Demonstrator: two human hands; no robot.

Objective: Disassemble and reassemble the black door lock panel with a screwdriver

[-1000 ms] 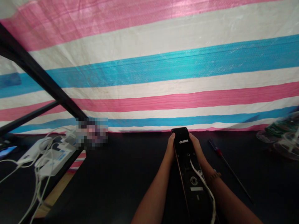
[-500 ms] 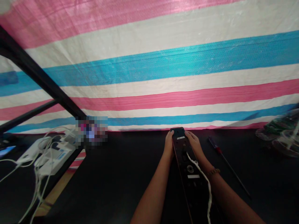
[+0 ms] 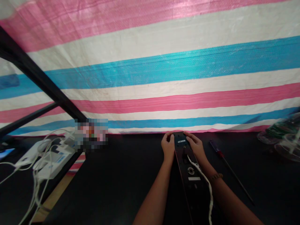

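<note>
A long dark panel (image 3: 193, 190) lies lengthwise before me on the black tabletop, its far end near the striped sheet. White labels, a round metal fitting and a small recess show on its upper face. A white cable (image 3: 206, 181) runs out of the recess towards me. My left hand (image 3: 168, 146) grips the panel's far left corner, thumb along the edge and fingers curled round the end. On the far right corner, my right hand (image 3: 195, 144) grips it the same way. The fingertips of both hands are partly hidden behind the end.
A long screwdriver (image 3: 231, 170) with a dark and red handle lies right of my forearm. Clear plastic packaging (image 3: 284, 137) sits at the far right. Leftward are a white power strip (image 3: 55, 162) with tangled cables and a black metal frame (image 3: 44, 81). A striped sheet (image 3: 164, 72) hangs behind.
Both hands have slid slightly further round the panel's far end, fingers now curled over it. The panel stays nearly in place; the view has tilted up a little.
</note>
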